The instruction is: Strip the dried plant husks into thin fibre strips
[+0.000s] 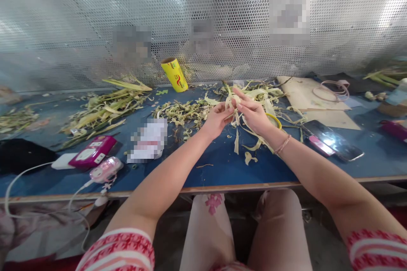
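Observation:
Both hands meet over the middle of the table around a pale, curled leaf strip (233, 100). My left hand (218, 119) pinches its left side with bent fingers. From the right, my right hand (254, 115) presses on the same strip with thumb and fingertips, partly covering it. Long pale strips (237, 142) hang or lie just below the hands. A heap of small curled leaf scraps (181, 112) lies left of them, and more loose leaves (270, 92) lie behind the right hand. A yellow ring, perhaps a tape roll (275, 120), sits beside the right wrist.
A yellow cardboard tube (175, 75) stands tilted near the perforated metal panel (222, 4). Long leaves (104, 110) are piled at left. Power banks (95, 152) with cables lie front left. A phone (333, 140) and brown paper (305, 93) are at right.

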Tool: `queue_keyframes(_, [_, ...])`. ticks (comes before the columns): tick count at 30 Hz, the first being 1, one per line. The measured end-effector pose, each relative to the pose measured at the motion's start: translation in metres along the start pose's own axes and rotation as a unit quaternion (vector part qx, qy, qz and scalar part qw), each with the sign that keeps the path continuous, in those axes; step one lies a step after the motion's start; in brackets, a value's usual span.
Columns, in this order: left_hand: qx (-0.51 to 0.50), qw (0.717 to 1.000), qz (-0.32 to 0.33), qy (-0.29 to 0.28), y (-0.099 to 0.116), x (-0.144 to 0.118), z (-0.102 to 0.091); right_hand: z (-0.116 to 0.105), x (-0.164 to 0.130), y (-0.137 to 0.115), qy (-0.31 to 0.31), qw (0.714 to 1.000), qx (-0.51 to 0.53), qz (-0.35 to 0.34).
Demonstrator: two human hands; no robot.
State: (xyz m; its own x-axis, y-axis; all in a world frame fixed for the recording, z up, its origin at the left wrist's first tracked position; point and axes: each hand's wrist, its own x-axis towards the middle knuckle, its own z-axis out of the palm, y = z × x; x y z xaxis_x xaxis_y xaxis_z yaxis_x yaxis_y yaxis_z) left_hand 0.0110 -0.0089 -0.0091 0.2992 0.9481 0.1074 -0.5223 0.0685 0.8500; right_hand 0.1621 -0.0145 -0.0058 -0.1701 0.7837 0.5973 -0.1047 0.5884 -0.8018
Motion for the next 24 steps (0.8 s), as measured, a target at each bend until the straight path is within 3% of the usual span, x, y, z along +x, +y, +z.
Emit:
queue_keyframes(9, [0.043,0.998,-0.017,-0.04,-0.004,-0.001,-0.001,0.0,-0.002,-0.014,-0.014,0.998,-0.059,-0.028])
queue_keyframes(15, [0.019,0.999,-0.03,0.006,-0.001,-0.004,0.003,-0.007,0.003,-0.011,-0.015,0.989,-0.121,-0.088])
queue_keyframes(20, [0.004,0.996,-0.084,0.039,0.006,-0.006,0.007,-0.016,0.004,-0.002,-0.08,0.966,-0.193,-0.15])
queue_keyframes(24, [0.052,0.994,-0.097,0.003,0.01,-0.008,0.008,-0.021,0.005,0.005,-0.135,0.944,-0.233,-0.193])
